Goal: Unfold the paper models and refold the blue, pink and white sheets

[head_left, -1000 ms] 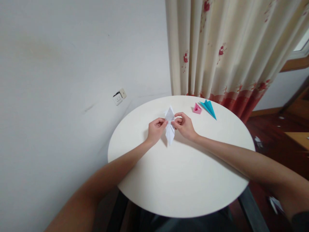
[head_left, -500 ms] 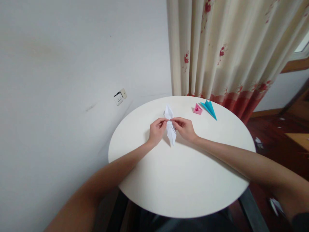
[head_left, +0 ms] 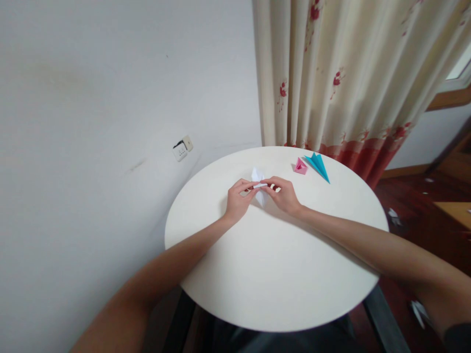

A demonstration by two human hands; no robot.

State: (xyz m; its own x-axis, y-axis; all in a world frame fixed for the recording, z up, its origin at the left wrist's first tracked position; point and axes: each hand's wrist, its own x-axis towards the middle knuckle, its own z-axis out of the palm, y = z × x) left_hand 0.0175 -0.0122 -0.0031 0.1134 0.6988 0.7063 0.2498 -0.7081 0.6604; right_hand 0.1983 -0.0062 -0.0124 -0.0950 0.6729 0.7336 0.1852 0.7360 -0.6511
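Between my hands is a piece of folded white paper [head_left: 261,198], with pointed ends toward the wall and toward me. A narrow folded edge crosses its middle. My left hand [head_left: 241,197] pinches the left end of that edge between thumb and fingers. From the right, my right hand [head_left: 281,194] pinches the other end in the same way. The fingers cover part of the paper's middle. Both hands are just over the round white table [head_left: 272,274].
A pink folded paper piece [head_left: 300,166] and a blue paper plane [head_left: 318,167] lie at the table's far right. Beyond them hangs a flowered curtain [head_left: 324,98]. A wall socket [head_left: 180,152] is on the wall to the left.
The white paper has bent across its middle, so a raised crosswise edge shows and its near point reaches less far toward me. Both hands keep their pinch in nearly the same place.
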